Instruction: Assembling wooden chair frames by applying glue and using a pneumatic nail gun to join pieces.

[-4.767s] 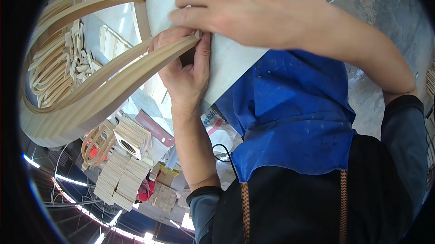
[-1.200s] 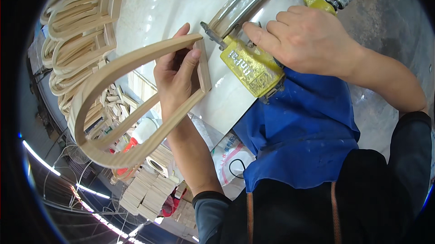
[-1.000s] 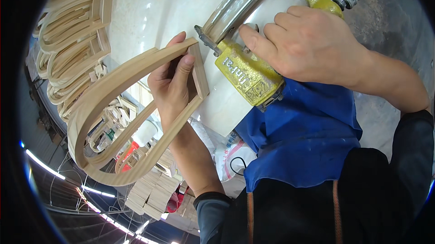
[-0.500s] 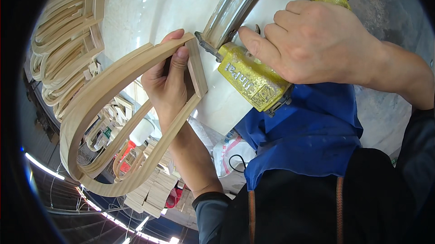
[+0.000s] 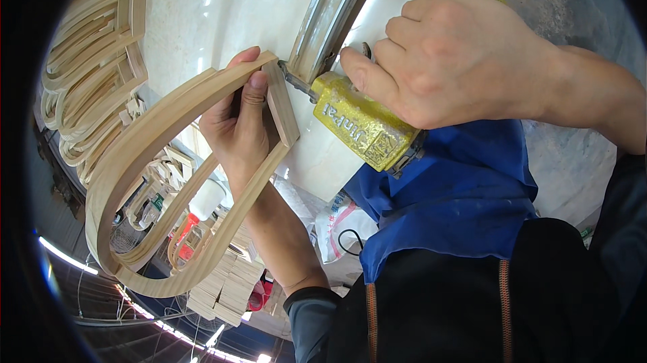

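My left hand [image 5: 239,130] grips a pale wooden frame [image 5: 145,137] bent into a long rounded loop. Its thumb presses the inside corner, beside a straight wooden end piece [image 5: 282,107] that closes the loop. My right hand [image 5: 458,60] is wrapped round the handle of a yellow nail gun [image 5: 364,124], which hides most of that handle. The gun's long metal magazine [image 5: 327,23] points away over the table. Its nose meets, or nearly meets, the corner where the end piece joins the curved band; contact cannot be told for certain.
Bent wooden frames [image 5: 101,60] are stacked along the far left. Under the held frame, a white bottle with a red nozzle [image 5: 205,201] stands among wooden parts. Stacked wood blocks [image 5: 226,289] lie lower down. A white tabletop [image 5: 216,13] spreads behind; a blue apron [image 5: 445,188] covers my lap.
Both hands, with the frame and the nail gun, have shifted slightly left in the picture. The gun's nose stays at the same frame corner, and both grips are unchanged.
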{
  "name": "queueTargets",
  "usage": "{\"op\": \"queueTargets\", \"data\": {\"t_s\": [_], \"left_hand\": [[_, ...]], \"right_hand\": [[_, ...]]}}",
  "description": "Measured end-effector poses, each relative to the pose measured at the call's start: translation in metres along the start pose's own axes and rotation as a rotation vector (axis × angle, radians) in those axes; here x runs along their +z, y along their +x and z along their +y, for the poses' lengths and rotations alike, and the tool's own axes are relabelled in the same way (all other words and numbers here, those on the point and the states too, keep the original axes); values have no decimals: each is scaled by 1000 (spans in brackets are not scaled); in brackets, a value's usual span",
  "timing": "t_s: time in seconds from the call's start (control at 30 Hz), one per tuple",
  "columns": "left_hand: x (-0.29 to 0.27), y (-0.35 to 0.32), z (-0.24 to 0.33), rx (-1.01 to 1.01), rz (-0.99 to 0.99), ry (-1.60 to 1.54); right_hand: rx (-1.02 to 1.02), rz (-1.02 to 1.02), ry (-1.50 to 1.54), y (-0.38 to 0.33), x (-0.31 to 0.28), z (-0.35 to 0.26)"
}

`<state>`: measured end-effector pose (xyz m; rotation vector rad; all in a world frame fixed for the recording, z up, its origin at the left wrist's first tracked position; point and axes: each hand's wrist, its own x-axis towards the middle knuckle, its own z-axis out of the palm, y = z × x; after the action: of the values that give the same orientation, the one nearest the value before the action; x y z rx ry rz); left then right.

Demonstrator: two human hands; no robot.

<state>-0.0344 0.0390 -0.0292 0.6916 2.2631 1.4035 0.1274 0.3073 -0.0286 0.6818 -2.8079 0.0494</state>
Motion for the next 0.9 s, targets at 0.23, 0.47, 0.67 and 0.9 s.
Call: {"op": "queueTargets", "data": {"t_s": [0.23,0.47,0.67,0.9], "left_hand": [[1,-1,2,-23,5,-22],[2,0,1,-17,-4,-36],[0,1,-1,15,-17,-17],[0,2,0,23,-23,11]], "right_hand": [[41,51,61,4,4,-4],[-26,52,32,7,11,1],[-74,69,-3,7,14,6],[-56,113,-21,1,16,5]]}}
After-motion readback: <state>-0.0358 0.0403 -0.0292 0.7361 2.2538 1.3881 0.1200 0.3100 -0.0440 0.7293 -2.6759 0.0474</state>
